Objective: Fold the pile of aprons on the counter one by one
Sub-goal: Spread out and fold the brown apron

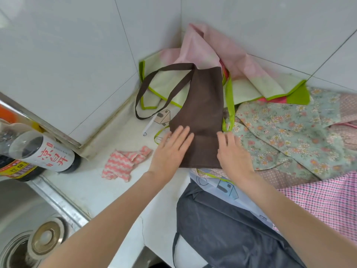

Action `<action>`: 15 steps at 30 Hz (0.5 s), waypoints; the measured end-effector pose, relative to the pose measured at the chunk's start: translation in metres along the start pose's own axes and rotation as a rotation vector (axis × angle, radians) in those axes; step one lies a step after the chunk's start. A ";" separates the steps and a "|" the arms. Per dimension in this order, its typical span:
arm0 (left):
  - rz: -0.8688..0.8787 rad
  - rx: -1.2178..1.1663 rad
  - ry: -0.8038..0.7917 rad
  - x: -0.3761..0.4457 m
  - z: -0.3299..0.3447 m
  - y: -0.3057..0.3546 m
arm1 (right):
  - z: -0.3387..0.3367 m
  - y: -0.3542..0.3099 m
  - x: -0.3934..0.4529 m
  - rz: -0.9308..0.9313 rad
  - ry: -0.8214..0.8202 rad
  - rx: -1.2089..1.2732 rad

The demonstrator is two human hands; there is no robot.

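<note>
I see pale grey wall tiles (77, 55) with dark grout lines meeting in a corner above the far edge of a white counter (108, 198). At the counter's left edge sits a steel sink (23, 209) with a round drain (46, 238). The light looks even, perhaps from overhead.

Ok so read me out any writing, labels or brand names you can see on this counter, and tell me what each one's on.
"京" then two more large red characters, too stylised to read with certainty: on the white label of the dark bottle lying on its side.
Small characters on the yellow and red label of the second bottle behind it: too blurred and cut off to read.
The house drawings on the printed cloth under the brown apron carry no words.
</note>
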State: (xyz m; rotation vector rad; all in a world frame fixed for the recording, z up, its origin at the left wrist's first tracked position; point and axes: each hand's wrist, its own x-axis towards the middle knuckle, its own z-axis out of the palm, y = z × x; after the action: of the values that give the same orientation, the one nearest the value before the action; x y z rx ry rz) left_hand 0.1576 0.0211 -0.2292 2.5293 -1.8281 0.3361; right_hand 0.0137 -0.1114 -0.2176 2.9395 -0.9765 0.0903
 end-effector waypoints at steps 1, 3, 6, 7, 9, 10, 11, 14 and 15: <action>0.069 0.000 -0.118 0.001 0.000 0.001 | 0.001 0.000 0.002 -0.109 0.035 0.029; 0.051 -0.115 -0.423 0.004 0.000 -0.004 | 0.003 -0.002 0.004 -0.290 -0.029 0.129; 0.024 -0.298 -0.481 0.002 0.000 -0.019 | 0.005 0.000 0.001 -0.291 -0.432 0.136; 0.047 -0.294 -0.465 -0.002 0.003 -0.024 | 0.005 0.000 0.001 -0.287 -0.511 0.097; 0.080 -0.220 -0.476 -0.006 0.004 -0.029 | 0.003 -0.006 0.003 -0.262 -0.510 0.075; 0.082 -0.195 -0.484 -0.007 0.005 -0.030 | 0.002 -0.010 0.006 -0.248 -0.489 0.070; 0.074 -0.197 -0.475 -0.006 0.005 -0.029 | -0.002 -0.013 0.009 -0.235 -0.484 0.079; 0.072 -0.229 -0.469 0.007 -0.004 -0.032 | -0.014 -0.006 0.022 -0.187 -0.534 0.281; 0.069 -0.269 -0.495 0.012 -0.009 -0.036 | -0.020 0.000 0.028 -0.147 -0.586 0.383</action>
State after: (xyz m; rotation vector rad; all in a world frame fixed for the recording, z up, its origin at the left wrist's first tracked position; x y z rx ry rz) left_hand 0.1932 0.0220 -0.2144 2.5099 -1.9347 -0.5522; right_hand 0.0356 -0.1273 -0.1962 3.4662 -0.8538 -0.7029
